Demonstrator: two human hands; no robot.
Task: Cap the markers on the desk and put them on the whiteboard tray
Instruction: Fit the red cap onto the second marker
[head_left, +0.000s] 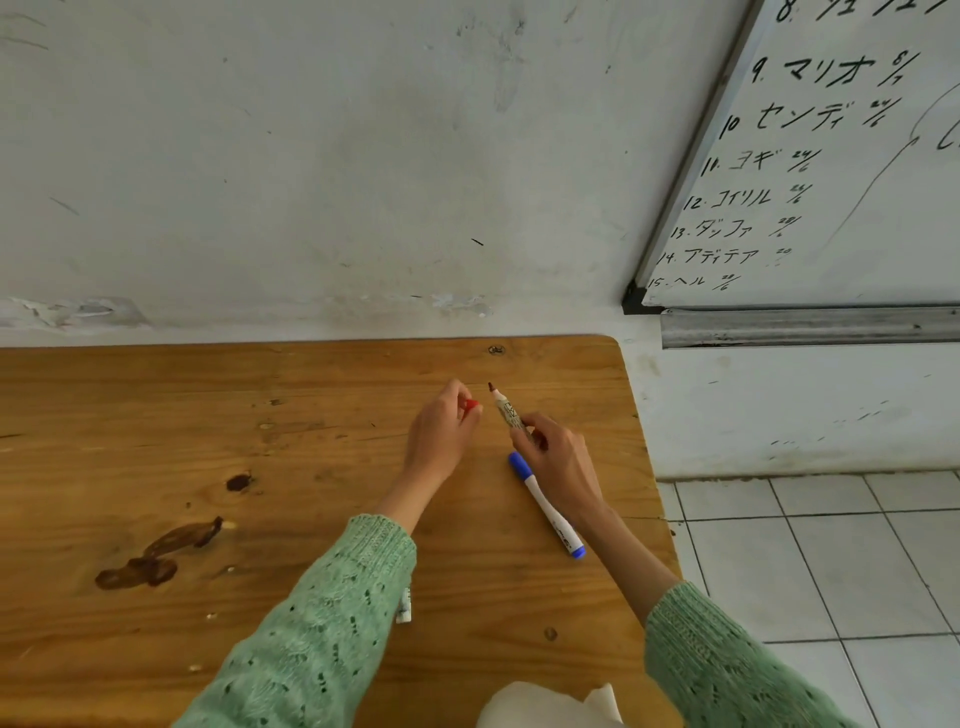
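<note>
The left hand (440, 435) pinches a small red cap (471, 406) between its fingertips, just above the wooden desk (156, 441). Just to its right, the right hand (558, 457) grips the lower barrel of an uncapped red marker (506, 410), tip pointing up and away, close to the cap but apart from it. A capped blue marker (545, 504) lies on the desk just under the right wrist. Beyond the right hand, the whiteboard tray (805, 327) hangs on the wall
</note>
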